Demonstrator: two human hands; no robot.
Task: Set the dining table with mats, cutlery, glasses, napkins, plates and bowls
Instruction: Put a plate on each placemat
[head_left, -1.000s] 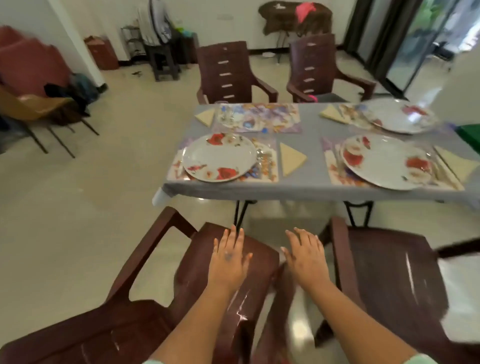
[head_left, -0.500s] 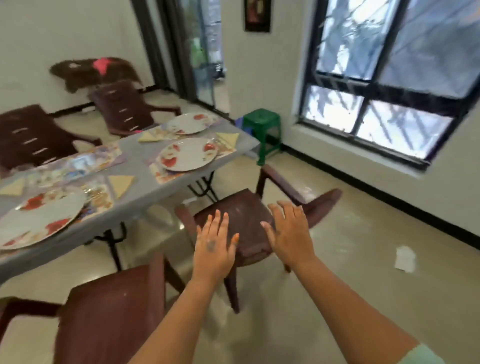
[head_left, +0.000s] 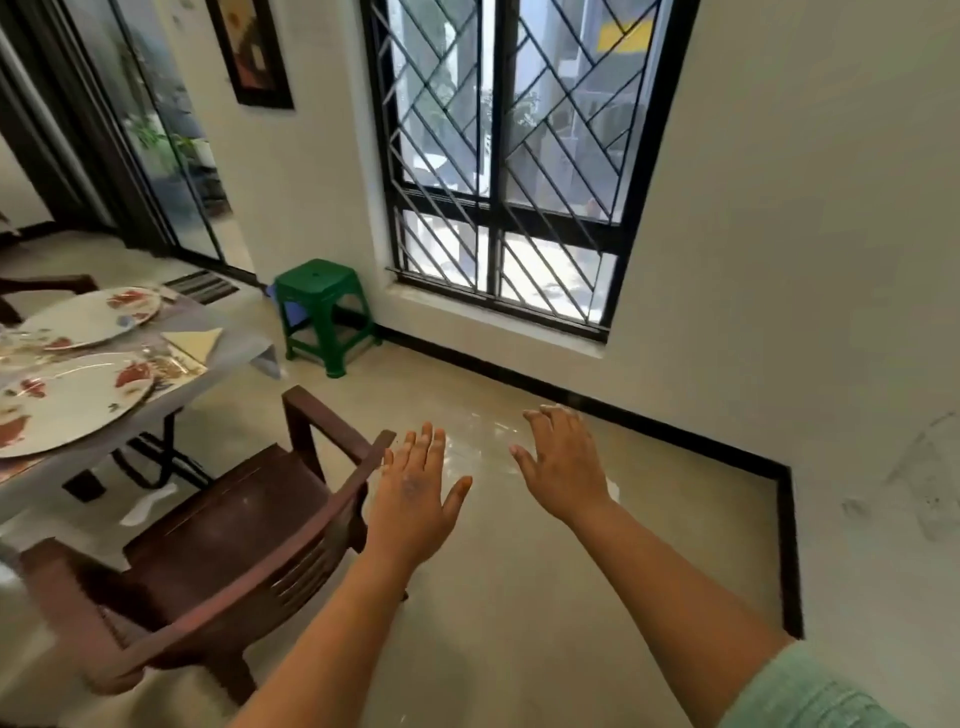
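Note:
My left hand (head_left: 415, 493) and my right hand (head_left: 563, 465) are stretched out in front of me over the floor, fingers spread, holding nothing. The grey dining table (head_left: 228, 345) shows only at the far left edge. On it lie two white plates with red flowers, the near plate (head_left: 67, 400) and the far plate (head_left: 88, 317), each on a patterned mat. A folded yellow napkin (head_left: 192, 340) lies beside them near the table's corner.
A dark brown plastic armchair (head_left: 234, 525) stands at the table, just left of my left hand. A green stool (head_left: 322, 312) sits by the wall under a barred window (head_left: 509, 156). A glass sliding door (head_left: 156, 145) is at the back left.
My view has swung right, away from the table toward the window wall. Both hands stayed open and empty in front of me; the table slid to the left edge.

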